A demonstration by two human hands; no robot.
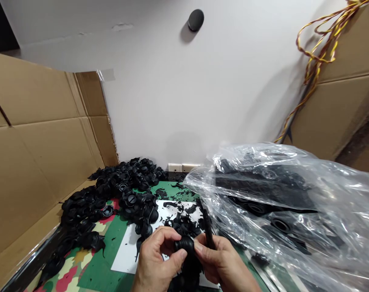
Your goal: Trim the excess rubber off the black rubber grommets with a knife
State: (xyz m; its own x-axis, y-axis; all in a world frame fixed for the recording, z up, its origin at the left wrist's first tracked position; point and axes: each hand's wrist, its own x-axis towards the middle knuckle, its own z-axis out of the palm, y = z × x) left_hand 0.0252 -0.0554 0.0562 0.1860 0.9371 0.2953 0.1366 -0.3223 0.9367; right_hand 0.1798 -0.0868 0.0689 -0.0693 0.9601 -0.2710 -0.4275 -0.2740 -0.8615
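Observation:
Between my two hands, low in the middle of the head view, is a ribbed black rubber part (184, 245). My left hand (161, 257) pinches its left side between thumb and fingers. The thumb of my right hand (216, 259) presses on its right side, and a slim dark tool (208, 227) stands up out of that same hand; its tip is hard to make out. Black scraps and more parts lie under and behind my hands on a white sheet (123, 253).
A heap of black rubber parts (132, 200) spreads at the left beside a cardboard panel (44, 142). At the right lies a clear plastic bag (294, 194) with black parts inside. Behind are a pale wall (172, 89), a socket strip (182, 167) and twisted yellow-brown wires (316, 61).

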